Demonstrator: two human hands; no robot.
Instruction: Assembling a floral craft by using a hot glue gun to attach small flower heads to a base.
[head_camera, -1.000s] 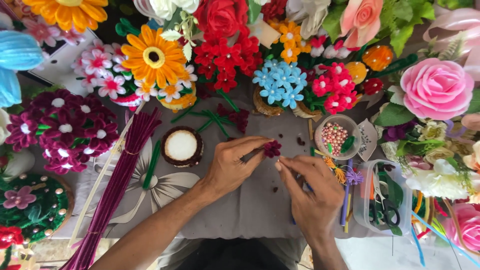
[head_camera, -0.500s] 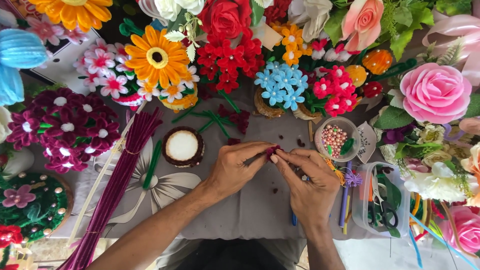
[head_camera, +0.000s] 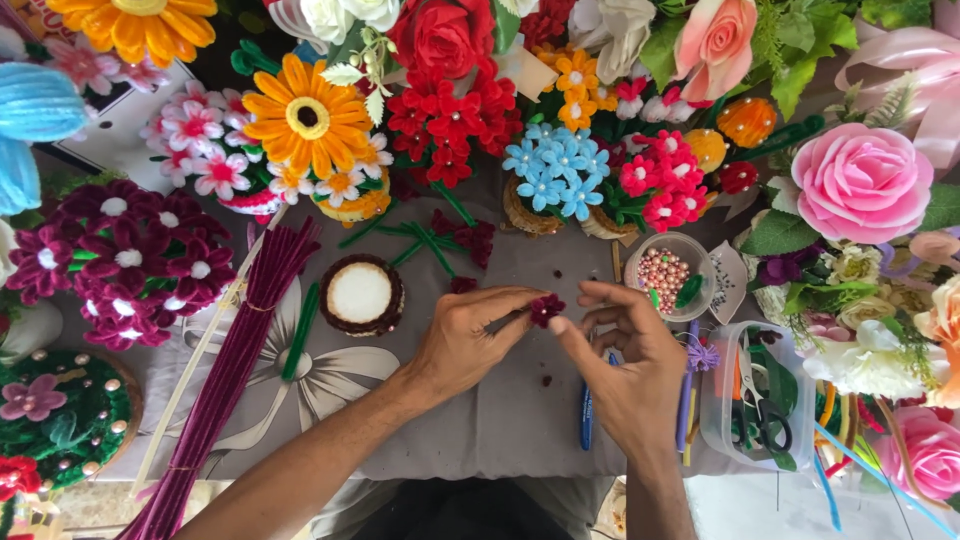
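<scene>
The bench (head_camera: 500, 440) was draped in a grey cloth printed with a pale flower outline, and handmade flowers crowded its far edge and both sides: an orange daisy (head_camera: 307, 115), red blooms (head_camera: 445, 120), a blue cluster (head_camera: 555, 170) and a large pink rose (head_camera: 860, 182). A bundle of maroon stems (head_camera: 235, 360) lay slanting at the left, beside a round white-topped pot (head_camera: 360, 293). A clear cup of pink beads (head_camera: 665, 275) stood near a plastic tub of scissors (head_camera: 762, 405). Above the middle of the cloth, the left hand (head_camera: 465, 340) pinched a thin stem, while the right hand (head_camera: 630, 350) closed its fingertips on the small dark red flower (head_camera: 546, 308) at the stem's tip, held between both hands
</scene>
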